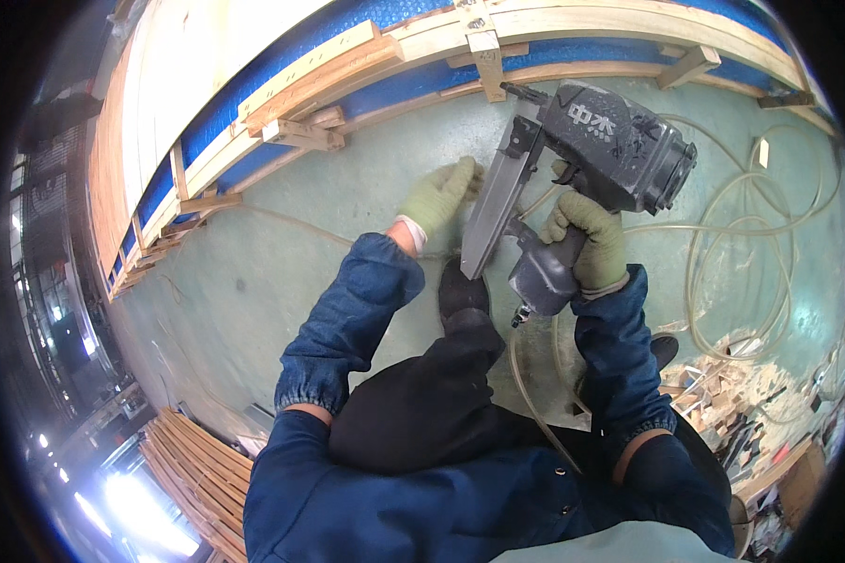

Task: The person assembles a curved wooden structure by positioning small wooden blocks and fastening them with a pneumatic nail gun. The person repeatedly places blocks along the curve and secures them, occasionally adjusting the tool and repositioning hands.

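Observation:
My right hand (595, 239), in a pale green glove, is wrapped around the handle of a black pneumatic nail gun (598, 137). The tool lies tilted across my view, its nose towards the wooden frame and its long grey magazine (501, 200) slanting down to the left. My left hand (442, 197), gloved alike, is beside the magazine with its fingers bent. Part of those fingers is hidden, so whether they touch the magazine is unclear. Ahead stands a timber crate frame (436, 42) over blue bubble wrap (384, 98).
A clear air hose (690, 281) lies coiled on the green floor (310, 190) at right. Wood offcuts and sawdust (732, 394) are heaped at lower right. Long wooden strips (197, 478) are stacked at lower left. Short timber blocks (303, 134) project from the crate frame.

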The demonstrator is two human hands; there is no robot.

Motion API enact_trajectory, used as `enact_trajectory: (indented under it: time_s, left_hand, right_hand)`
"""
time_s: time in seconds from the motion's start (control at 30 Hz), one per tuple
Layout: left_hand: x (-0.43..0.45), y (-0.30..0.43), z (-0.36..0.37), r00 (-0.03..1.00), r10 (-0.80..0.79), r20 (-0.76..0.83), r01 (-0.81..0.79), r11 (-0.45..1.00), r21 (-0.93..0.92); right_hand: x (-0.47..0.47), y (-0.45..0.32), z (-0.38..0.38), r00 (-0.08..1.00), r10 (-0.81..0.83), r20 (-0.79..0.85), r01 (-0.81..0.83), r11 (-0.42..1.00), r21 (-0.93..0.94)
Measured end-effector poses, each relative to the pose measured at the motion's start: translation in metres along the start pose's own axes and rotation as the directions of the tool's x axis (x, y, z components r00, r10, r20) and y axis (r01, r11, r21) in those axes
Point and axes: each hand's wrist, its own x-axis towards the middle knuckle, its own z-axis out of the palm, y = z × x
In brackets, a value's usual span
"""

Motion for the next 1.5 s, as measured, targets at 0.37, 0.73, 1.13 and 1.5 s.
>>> enact_trajectory:
  time_s: [0.37, 0.73, 1.13, 1.5]
  left_hand:
    - [-0.039, 0.015, -0.027, 1.0, -0.018, -0.003, 0.018, 0.997, 0.08]
    - [0.03, 0.136, -0.109, 0.286, 0.958, 0.016, -0.494, 0.133, 0.859]
    - [0.117, 0.192, -0.118, 0.627, 0.612, 0.483, -0.655, 0.079, 0.751]
    - [0.112, 0.2, -0.113, 0.602, 0.605, 0.521, -0.644, -0.018, 0.765]
  right_hand:
    - [0.022, 0.016, -0.015, 0.974, 0.086, 0.209, -0.192, 0.805, 0.561]
    - [0.041, 0.028, -0.057, 0.99, 0.138, -0.013, -0.108, 0.826, 0.553]
    - [0.043, 0.018, -0.041, 0.938, 0.21, -0.275, -0.035, 0.849, 0.527]
    - [0.047, 0.031, -0.029, 0.917, 0.146, -0.37, 0.103, 0.812, 0.574]
